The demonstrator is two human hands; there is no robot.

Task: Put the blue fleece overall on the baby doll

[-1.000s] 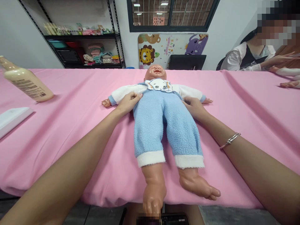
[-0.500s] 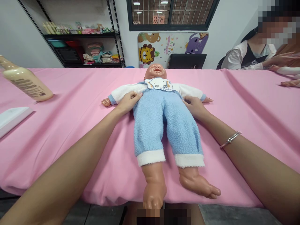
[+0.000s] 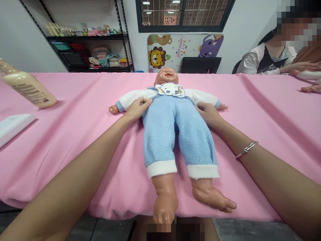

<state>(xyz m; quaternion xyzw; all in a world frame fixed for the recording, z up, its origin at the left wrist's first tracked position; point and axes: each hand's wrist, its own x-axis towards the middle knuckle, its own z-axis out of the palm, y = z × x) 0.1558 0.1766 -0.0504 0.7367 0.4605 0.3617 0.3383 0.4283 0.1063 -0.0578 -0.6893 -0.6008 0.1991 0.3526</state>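
A baby doll (image 3: 167, 76) lies on its back on a pink cloth (image 3: 82, 147), head at the far side and bare feet toward me. It wears a white long-sleeved top and blue fleece trousers (image 3: 160, 137) with white cuffs; an elephant face decorates the chest. My left hand (image 3: 137, 107) is closed at one side of the waist, thumb and fingers pinching the trousers' edge. At the opposite side, my right hand (image 3: 208, 114) grips the trousers too, its fingertips partly hidden by the fabric. Both doll arms stretch out sideways beyond my hands.
A pump bottle (image 3: 30, 88) and a white flat box (image 3: 15, 129) are at the left. Behind the table stand a black shelf rack (image 3: 87, 38) with folded cloths and a dark monitor (image 3: 200, 65). Another person (image 3: 271, 58) is at the far right, hands at another doll.
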